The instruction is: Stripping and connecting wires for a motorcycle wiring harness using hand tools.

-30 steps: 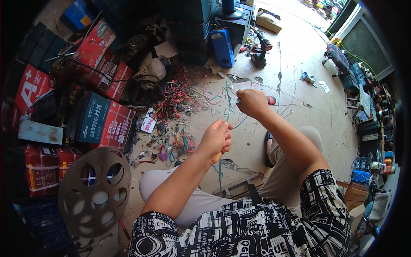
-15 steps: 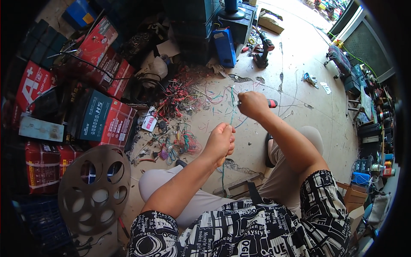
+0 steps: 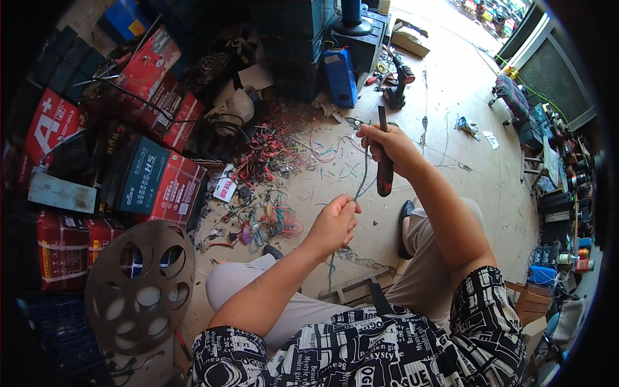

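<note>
My left hand [image 3: 335, 224] is closed round a thin green wire [image 3: 363, 179], whose lower length hangs below the fist. Higher and to the right, my right hand [image 3: 396, 148] grips a long black-and-red hand tool [image 3: 385, 184], held upright; its exact kind is unclear. The wire's upper end rises by the right thumb and forefinger; whether they pinch it I cannot tell. Beneath the hands, cut wire bits and tangled red, green and blue leads [image 3: 264, 151] litter the floor.
Stacked red boxes [image 3: 171, 184] and a perforated metal plate [image 3: 138, 287] are at left. A blue pack [image 3: 338, 77], a drill [image 3: 396, 84] and a cardboard tray [image 3: 409, 40] lie ahead. A wheeled stool [image 3: 506, 97] and cluttered equipment stand right, near a doorway.
My right hand has moved up and right and turned the tool from pointing sideways to upright. My left hand has shifted slightly right and down, still on the wire.
</note>
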{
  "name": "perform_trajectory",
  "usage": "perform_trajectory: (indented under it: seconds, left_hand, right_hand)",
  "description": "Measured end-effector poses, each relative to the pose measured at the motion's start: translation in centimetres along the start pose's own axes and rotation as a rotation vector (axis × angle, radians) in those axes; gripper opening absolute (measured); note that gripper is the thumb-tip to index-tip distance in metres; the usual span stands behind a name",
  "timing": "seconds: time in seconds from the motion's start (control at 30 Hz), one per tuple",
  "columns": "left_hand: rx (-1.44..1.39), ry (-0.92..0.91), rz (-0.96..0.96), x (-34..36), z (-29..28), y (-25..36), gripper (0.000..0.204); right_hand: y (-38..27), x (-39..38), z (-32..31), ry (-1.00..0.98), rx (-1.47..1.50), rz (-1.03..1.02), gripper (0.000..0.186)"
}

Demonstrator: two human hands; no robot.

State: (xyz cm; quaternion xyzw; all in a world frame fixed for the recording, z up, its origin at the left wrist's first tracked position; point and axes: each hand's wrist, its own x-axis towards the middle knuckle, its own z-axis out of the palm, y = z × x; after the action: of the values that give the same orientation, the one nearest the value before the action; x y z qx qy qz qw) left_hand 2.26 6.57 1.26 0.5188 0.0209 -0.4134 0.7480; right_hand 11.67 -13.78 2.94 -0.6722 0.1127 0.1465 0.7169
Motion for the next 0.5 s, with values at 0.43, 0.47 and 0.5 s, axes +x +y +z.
perform_trajectory:
  seconds: [0.43,0.47,0.5]
  left_hand:
    - [-0.113,0.097,0.202,4.1,-0.5,2.4,0.014]
    - [-0.124,0.126,0.189,4.1,-0.4,2.4,0.013]
    - [-0.124,0.127,0.188,4.2,-0.4,2.4,0.013]
  right_hand:
    - [1.1,-1.7,2.1,0.086,-0.792,-0.317,0.035]
    - [0.4,-2.5,2.5,0.081,-0.962,-0.330,0.028]
    - [0.2,-2.7,2.6,0.081,-0.961,-0.330,0.028]
